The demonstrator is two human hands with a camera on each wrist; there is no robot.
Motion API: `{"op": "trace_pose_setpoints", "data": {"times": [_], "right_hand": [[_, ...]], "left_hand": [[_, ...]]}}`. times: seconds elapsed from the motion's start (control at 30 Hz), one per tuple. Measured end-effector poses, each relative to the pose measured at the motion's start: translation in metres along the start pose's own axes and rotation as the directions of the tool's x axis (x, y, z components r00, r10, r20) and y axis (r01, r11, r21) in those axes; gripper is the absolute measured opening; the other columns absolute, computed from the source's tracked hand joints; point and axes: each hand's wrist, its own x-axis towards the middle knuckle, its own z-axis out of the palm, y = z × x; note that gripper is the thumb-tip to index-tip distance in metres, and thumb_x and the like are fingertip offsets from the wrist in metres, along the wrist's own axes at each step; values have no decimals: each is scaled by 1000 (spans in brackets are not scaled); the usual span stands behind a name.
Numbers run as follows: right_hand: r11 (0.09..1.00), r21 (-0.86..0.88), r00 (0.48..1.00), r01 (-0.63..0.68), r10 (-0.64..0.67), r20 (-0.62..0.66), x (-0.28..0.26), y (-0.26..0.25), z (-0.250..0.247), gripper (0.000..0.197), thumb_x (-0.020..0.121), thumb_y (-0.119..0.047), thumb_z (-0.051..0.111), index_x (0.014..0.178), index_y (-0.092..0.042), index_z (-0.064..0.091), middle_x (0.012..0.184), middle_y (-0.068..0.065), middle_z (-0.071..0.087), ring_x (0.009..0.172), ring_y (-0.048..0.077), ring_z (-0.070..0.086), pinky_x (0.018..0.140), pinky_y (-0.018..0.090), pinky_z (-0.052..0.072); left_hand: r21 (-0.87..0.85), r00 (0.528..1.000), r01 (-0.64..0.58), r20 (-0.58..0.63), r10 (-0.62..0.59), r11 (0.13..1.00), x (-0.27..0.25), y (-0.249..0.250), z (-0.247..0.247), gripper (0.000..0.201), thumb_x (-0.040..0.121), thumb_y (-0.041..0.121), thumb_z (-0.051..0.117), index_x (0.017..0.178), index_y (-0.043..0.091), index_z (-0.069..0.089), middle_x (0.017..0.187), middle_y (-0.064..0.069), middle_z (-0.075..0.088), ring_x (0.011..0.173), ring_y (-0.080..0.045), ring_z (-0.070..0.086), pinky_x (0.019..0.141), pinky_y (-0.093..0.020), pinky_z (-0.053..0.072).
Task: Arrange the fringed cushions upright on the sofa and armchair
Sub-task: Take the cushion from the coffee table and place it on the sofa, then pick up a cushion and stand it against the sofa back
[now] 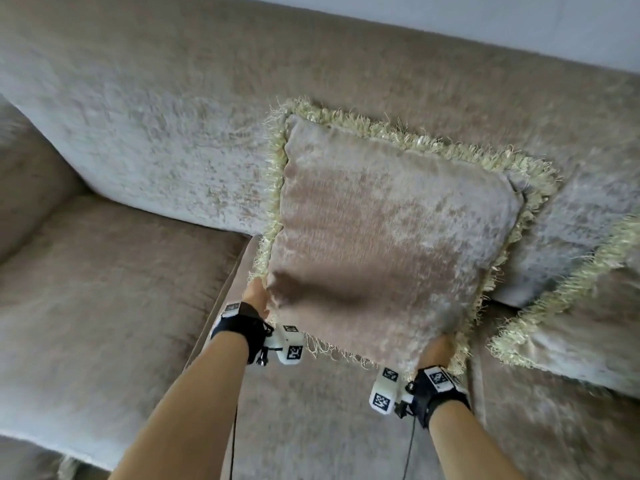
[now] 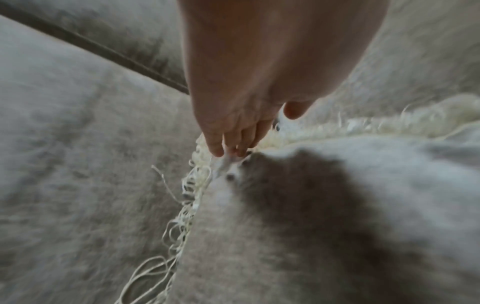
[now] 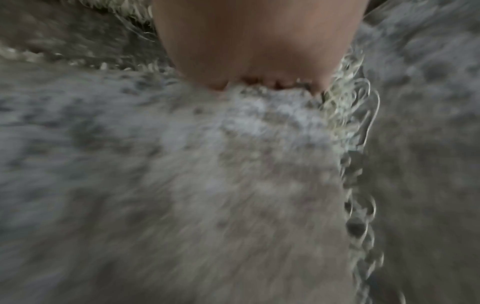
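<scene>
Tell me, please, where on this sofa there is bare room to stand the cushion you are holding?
The seat left of the held cushion is bare up to the backrest. The right end is crowded: a second fringed cushion lies there. The left hand and right hand grip the cushion's near corners.

cushion [image 1: 388, 233]: square, beige-brown velvety cover, cream fringe on all four edges; tilted, top edge leaning against the sofa back, lower corners lifted off the seat.
second cushion [image 1: 585, 323]: same cover and fringe, partly in frame, lying slanted on the seat just beside the first.
sofa [image 1: 138, 140]: beige, same fabric.
</scene>
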Motion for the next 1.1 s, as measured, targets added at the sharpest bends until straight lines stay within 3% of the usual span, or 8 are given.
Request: {"op": "trace_pose_setpoints", "data": {"times": [0.1,0.13,0.17,0.27,0.5,0.6,0.77,1.1], "right_hand": [[998,43,980,37,-27,-196,-54,-26,15,33,99,-9,35,130,0,45,126,21,51,110,31,55,91,34,45],[996,38,984,82,-75,-164,-74,-36,24,27,98,-5,34,121,-1,48,112,16,55,95,25,56,84,26,45],[993,7,990,116,-115,-77,-93,-46,36,21,98,-5,34,113,-4,48,97,10,53,80,19,53,75,22,43],[989,-77,983,125,-113,146,-154,-65,74,23,95,-18,42,109,-3,54,92,8,48,71,20,44,56,29,34],[851,-443,743,281,99,661,-321,-49,171,21,92,-29,48,87,-10,56,85,4,54,71,19,51,60,28,36],[764,-534,572,363,270,775,-398,-6,216,19,89,-34,52,84,-19,62,84,2,63,68,15,52,60,26,36],[581,-575,346,575,464,815,-531,94,248,18,91,-35,47,79,-23,54,80,0,60,68,12,54,58,26,34],[322,-549,277,771,606,746,-667,325,286,16,90,-27,52,97,-13,55,76,4,52,60,15,47,54,23,35]], "left_hand": [[12,1000,-14,6,14,1000,-45,35,-11,60,93,40,35,142,9,18,151,-11,19,134,-41,12,113,-45,1],[0,1000,-13,5,13,1000,-63,46,-18,55,95,35,34,141,6,26,150,-9,28,128,-48,22,102,-41,40],[-6,1000,-17,-4,17,1000,-74,55,-27,51,95,32,34,132,-1,46,138,5,48,112,-54,38,58,-26,39],[-58,997,-67,-34,65,996,-108,85,-58,20,87,33,38,74,19,44,74,8,46,61,-15,38,54,-25,32],[-154,982,-102,-171,75,983,-191,138,-216,39,98,36,28,121,13,50,86,7,45,77,-13,50,70,-27,40],[-238,952,-198,-278,129,951,-211,148,-310,29,96,33,27,76,20,43,76,2,43,62,-13,37,60,-25,28],[-288,920,-215,-380,95,933,-253,127,-460,31,95,40,33,88,16,51,94,-5,53,72,-17,47,66,-26,35],[-442,842,-168,-529,-105,881,-274,19,-691,34,98,39,29,101,14,53,106,-6,52,100,-22,44,86,-31,32]]}}
